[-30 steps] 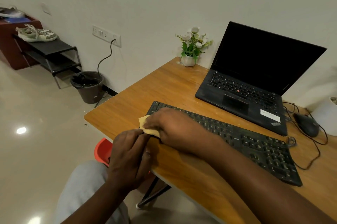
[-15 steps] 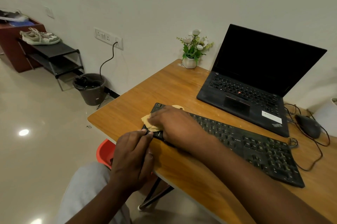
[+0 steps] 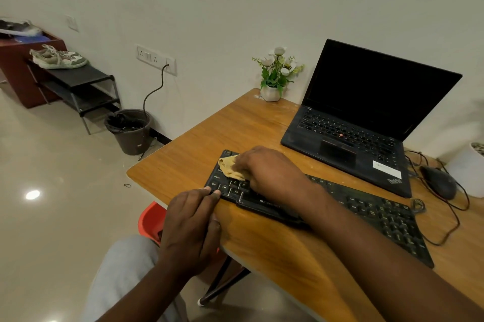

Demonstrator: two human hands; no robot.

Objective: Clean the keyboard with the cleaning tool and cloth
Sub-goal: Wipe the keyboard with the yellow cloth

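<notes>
I reckon the cloth (image 3: 230,167) bunched under my curled right fingers (image 3: 242,162) is soft and light, while my straight left fingers (image 3: 209,194) steady the stiff, slide-prone keyboard (image 3: 379,219) by the corner at their tips

Lettering on the laptop (image 3: 340,150) and keyboard (image 3: 379,219)
Laptop's corner, right of frame, reads ThinkPad; keyboard keys at centre read Ctrl and Alt.

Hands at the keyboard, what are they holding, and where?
The right hand holds the cloth by its covered right side; the left hand only touches the keyboard at its front corner.
</notes>
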